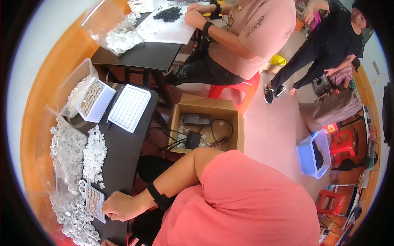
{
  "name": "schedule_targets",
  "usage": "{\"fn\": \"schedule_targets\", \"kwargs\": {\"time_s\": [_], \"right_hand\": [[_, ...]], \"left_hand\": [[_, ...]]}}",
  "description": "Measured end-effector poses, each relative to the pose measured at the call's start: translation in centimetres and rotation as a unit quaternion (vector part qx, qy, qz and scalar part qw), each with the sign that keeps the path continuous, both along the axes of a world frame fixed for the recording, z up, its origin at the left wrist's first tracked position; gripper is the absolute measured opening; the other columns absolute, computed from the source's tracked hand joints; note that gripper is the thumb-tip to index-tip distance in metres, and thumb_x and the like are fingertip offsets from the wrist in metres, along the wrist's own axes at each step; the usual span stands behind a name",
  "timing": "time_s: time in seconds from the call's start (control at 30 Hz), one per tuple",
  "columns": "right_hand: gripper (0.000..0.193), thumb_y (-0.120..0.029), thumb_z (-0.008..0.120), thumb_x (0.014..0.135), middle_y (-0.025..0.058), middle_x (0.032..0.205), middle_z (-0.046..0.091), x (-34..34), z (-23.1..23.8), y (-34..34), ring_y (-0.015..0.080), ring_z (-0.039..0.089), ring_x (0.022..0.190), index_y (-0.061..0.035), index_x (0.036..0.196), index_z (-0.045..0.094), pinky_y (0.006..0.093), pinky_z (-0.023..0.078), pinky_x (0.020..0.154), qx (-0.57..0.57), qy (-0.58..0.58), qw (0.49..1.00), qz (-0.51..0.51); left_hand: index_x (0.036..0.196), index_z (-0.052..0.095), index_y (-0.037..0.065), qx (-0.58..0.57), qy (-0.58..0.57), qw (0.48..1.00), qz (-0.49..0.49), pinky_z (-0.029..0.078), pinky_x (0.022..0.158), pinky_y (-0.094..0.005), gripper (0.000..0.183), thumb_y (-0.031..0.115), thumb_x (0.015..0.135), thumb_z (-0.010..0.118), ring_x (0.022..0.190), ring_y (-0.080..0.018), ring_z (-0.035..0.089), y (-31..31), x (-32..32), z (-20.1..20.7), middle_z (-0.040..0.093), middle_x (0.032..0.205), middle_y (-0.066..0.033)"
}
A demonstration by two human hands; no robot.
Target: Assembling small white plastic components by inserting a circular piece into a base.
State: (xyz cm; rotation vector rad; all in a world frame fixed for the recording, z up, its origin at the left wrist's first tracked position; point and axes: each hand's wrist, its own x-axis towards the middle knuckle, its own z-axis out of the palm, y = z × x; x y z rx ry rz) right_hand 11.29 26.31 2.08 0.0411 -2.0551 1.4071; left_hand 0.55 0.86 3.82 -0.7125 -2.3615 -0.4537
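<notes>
Lower left of the frame: one hand (120, 206) sits curled into a loose fist on the dark table (123, 160), knuckles up, grip closed against the edge of a small tray (95, 202). Whether the fingers actually pinch the tray, I cannot tell. Which of the wearer's hands this is, I cannot tell either. The forearm runs up and right from it, a black wristband (158, 196) at the wrist, elbow bent near frame centre above a pink garment (246, 201). At the very bottom edge a sliver of another hand (107, 243) peeks in, its grip hidden. The tray lies at the table's near end, just beside a heap of white rings (78, 164). Further up the table, a white grid tray (129, 107) lies flat, with a filled box (95, 99) to its left.
</notes>
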Motion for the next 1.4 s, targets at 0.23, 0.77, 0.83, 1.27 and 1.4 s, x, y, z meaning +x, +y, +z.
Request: {"fn": "schedule_targets", "kwargs": {"time_s": [0.23, 0.77, 0.83, 1.27, 1.4], "right_hand": [[0.011, -0.014, 0.069, 0.073, 0.0088, 0.071, 0.062, 0.1, 0.4, -0.2, 0.0317, 0.064, 0.065, -0.0075, 0.07, 0.06, 0.0419, 0.048, 0.059, 0.045, 0.015, 0.998, -0.049], [0.012, -0.021, 0.072, 0.077, 0.0111, 0.077, 0.068, 0.5, 1.6, -0.7, 0.0321, 0.067, 0.072, -0.0102, 0.077, 0.068, 0.0424, 0.052, 0.063, 0.052, 0.017, 0.996, -0.068], [0.01, -0.017, 0.074, 0.079, 0.01, 0.076, 0.067, 0.5, 1.3, -0.6, 0.0274, 0.067, 0.068, -0.0088, 0.079, 0.069, 0.038, 0.052, 0.061, 0.021, 0.0, 0.998, -0.056], [0.009, -0.002, 0.075, 0.082, 0.0037, 0.074, 0.066, 0.4, 1.5, -0.6, 0.0078, 0.058, 0.063, -0.0014, 0.087, 0.068, 0.0239, 0.046, 0.059, -0.011, -0.034, 0.999, 0.005], [0.009, -0.002, 0.075, 0.082, 0.004, 0.074, 0.067, 0.4, 1.4, -0.4, 0.0085, 0.059, 0.064, -0.001, 0.087, 0.067, 0.024, 0.046, 0.06, -0.009, -0.029, 1.0, 0.003]], "left_hand": [[0.084, 0.07, 0.002, 0.036, 0.044, 0.996, -0.062, 0.052, 0.07, -0.0409, 0.015, 0.015, 0.091, 0.07, 0.076, -0.0305, 0.063, -0.5, -1.0, -0.7, 0.067, 0.084, -0.0132], [0.093, 0.065, -0.001, 0.114, -0.019, 0.99, -0.084, 0.049, 0.082, -0.0395, 0.007, 0.005, 0.089, 0.064, 0.089, -0.0309, 0.062, -1.4, -1.8, -1.5, 0.065, 0.092, -0.0147], [0.091, 0.065, 0.002, 0.109, -0.036, 0.991, -0.071, 0.049, 0.082, -0.0387, 0.005, 0.005, 0.088, 0.064, 0.089, -0.0307, 0.062, -0.8, -2.0, -1.8, 0.064, 0.093, -0.0131], [0.083, 0.063, 0.006, 0.129, -0.047, 0.99, -0.02, 0.049, 0.065, -0.0418, 0.006, 0.007, 0.082, 0.068, 0.073, -0.0302, 0.063, -0.5, -0.8, -0.9, 0.059, 0.091, -0.0089], [0.1, 0.068, 0.004, 0.243, -0.127, 0.953, -0.126, 0.049, 0.064, -0.0314, 0.023, 0.006, 0.078, 0.076, 0.073, -0.0206, 0.058, 3.6, 2.1, 0.2, 0.063, 0.096, -0.0087]]}}
